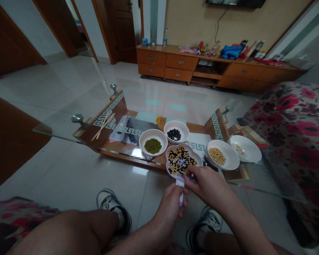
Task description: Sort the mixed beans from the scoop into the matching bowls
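Observation:
My left hand (172, 200) is closed around a narrow white-and-purple piece (180, 183) at the front edge of a lobed white dish with a purple rim (199, 158). Whether this piece is joined to the dish, I cannot tell. Mixed black and pale yellow beans (181, 157) lie in the dish. My right hand (200, 177) is pinched over its near right edge, on a thin dark bluish stick-like thing (182, 176), partly hidden by the fingers. White bowls nearby hold green beans (152, 146), black beans (174, 134) and yellow beans (217, 156).
Another white bowl (251, 147) with pale pieces sits at the right of the glass table (69, 138). Chopsticks (103, 126) lie at the left. A flowered sofa (295, 117) stands to the right. Beyond is a wooden cabinet (180, 63) with assorted items on top.

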Demonstrator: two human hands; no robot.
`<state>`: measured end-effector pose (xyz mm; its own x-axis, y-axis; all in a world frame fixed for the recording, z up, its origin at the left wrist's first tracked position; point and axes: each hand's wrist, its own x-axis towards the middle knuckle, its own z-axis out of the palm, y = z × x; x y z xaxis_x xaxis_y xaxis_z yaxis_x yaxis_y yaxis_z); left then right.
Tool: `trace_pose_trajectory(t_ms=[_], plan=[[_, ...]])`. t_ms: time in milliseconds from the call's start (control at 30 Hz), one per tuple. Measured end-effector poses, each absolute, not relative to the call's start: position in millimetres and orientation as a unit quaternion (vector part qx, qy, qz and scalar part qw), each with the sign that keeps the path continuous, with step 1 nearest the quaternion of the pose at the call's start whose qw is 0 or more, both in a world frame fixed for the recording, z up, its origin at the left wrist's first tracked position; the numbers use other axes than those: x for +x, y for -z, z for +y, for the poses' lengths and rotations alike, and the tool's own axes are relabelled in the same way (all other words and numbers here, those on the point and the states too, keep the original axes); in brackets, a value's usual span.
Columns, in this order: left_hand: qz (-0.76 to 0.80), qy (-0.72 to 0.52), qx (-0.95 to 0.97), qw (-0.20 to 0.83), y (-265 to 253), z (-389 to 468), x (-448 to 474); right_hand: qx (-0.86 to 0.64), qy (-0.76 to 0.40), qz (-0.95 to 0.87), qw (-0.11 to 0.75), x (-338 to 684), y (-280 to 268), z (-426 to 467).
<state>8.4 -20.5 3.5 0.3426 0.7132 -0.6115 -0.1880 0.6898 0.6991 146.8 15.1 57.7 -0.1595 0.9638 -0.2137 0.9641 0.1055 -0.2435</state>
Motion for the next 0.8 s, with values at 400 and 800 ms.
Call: trace_pose_trajectory(t_ms=[400,800], plan=[[0.497,-0.291,0.26,0.775,-4,-20,9,0.638,0.204,0.741,-0.047,148,-61,17],[0.507,-0.287,0.276,0.765,-4,-19,11,0.624,0.144,0.704,-0.307,109,-64,46]])
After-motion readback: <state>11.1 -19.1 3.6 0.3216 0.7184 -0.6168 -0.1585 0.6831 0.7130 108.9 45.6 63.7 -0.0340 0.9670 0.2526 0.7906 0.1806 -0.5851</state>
